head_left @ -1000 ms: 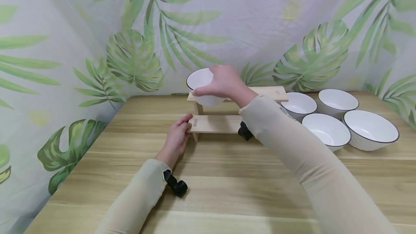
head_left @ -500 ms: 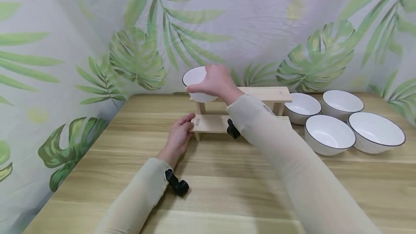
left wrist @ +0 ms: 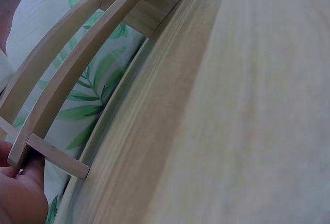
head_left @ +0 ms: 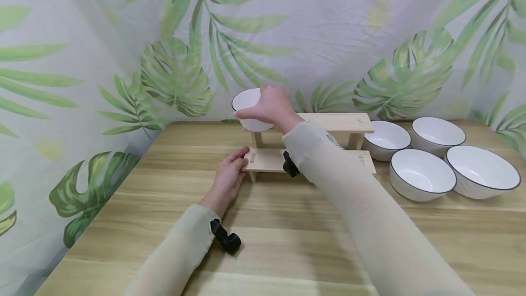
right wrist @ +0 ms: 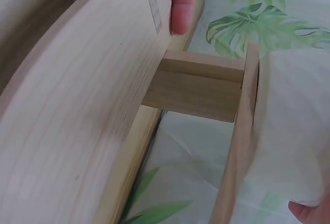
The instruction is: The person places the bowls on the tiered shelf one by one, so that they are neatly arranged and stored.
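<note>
My right hand [head_left: 273, 108] grips a white bowl [head_left: 245, 98] with a dark rim, thumb on its near side. The bowl is at the left end of the upper board [head_left: 337, 122] of a two-tier wooden stand. Whether its base touches that board I cannot tell. In the right wrist view, the bowl [right wrist: 291, 121] appears beside the upper board, with the thumb [right wrist: 309, 212] on it. My left hand [head_left: 228, 175] holds the left end of the lower board [head_left: 267, 160]. In the left wrist view, its fingers [left wrist: 33, 175] are around that board's end.
Several white bowls with dark rims stand to the right of the stand, among them a front bowl [head_left: 423, 175] and a wider bowl [head_left: 482, 172]. Everything stands on a wooden table [head_left: 271, 250]. A leaf-patterned cloth [head_left: 320, 40] hangs behind it.
My right hand has carried the bowl a little leftward relative to the stand, toward the upper board's left end. My left hand has kept its hold on the lower board.
</note>
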A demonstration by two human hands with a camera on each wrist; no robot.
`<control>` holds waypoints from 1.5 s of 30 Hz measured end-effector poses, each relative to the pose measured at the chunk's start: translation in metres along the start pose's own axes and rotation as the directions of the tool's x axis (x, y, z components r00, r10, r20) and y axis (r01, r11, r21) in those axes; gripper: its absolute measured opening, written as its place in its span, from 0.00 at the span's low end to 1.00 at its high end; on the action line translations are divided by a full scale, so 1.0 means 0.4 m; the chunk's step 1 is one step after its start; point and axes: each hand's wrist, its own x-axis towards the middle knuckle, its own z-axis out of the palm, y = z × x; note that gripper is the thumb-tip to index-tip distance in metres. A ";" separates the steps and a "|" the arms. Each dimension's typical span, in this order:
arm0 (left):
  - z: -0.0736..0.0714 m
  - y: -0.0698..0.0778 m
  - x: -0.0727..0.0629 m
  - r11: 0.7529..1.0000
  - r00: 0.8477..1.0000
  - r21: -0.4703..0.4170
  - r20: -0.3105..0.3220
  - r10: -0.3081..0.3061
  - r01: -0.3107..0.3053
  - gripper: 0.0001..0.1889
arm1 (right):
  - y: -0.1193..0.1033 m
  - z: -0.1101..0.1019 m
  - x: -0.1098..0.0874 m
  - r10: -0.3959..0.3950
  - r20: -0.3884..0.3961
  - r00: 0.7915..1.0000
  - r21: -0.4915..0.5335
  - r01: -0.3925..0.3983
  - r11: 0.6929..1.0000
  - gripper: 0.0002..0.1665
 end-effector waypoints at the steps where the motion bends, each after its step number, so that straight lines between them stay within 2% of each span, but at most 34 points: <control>1: 0.002 -0.001 -0.001 1.000 1.000 0.001 0.002 -0.002 0.002 0.24 | 0.003 0.000 -0.001 0.006 0.006 1.000 0.004 -0.006 1.000 0.47; 10: 0.005 -0.009 -0.008 1.000 1.000 0.022 0.023 -0.005 0.005 0.24 | 0.021 -0.010 -0.016 0.022 0.093 0.995 -0.004 -0.022 1.000 0.58; 15: -0.001 0.000 -0.004 1.000 1.000 0.016 0.021 0.002 -0.002 0.25 | 0.020 -0.038 -0.021 -0.021 0.055 0.998 0.049 0.018 0.999 0.56; 21: -0.003 0.008 0.002 1.000 1.000 0.016 0.016 -0.004 0.004 0.25 | 0.025 -0.077 -0.033 -0.023 0.070 0.997 0.097 0.016 0.995 0.58; 25: -0.006 0.007 0.005 1.000 0.999 0.016 0.031 -0.006 0.006 0.25 | 0.043 -0.084 -0.048 -0.007 0.075 0.997 0.181 -0.007 0.984 0.58; 29: -0.004 0.002 0.006 1.000 0.999 0.011 0.044 -0.013 0.013 0.26 | 0.081 -0.084 -0.069 -0.028 0.060 0.998 0.290 0.010 0.957 0.50; 32: -0.006 0.002 0.005 1.000 0.999 0.011 0.045 -0.023 0.023 0.26 | 0.103 -0.092 -0.083 -0.022 0.070 0.997 0.338 -0.003 0.941 0.49; 38: -0.007 0.008 0.005 0.999 0.999 0.013 0.040 -0.035 0.035 0.26 | 0.133 -0.135 -0.105 0.050 0.119 0.992 0.304 -0.084 0.949 0.59; 45: -0.002 0.010 0.005 0.999 0.998 0.001 0.037 -0.048 0.048 0.26 | 0.175 -0.183 -0.142 0.057 0.114 0.992 0.283 -0.087 0.955 0.62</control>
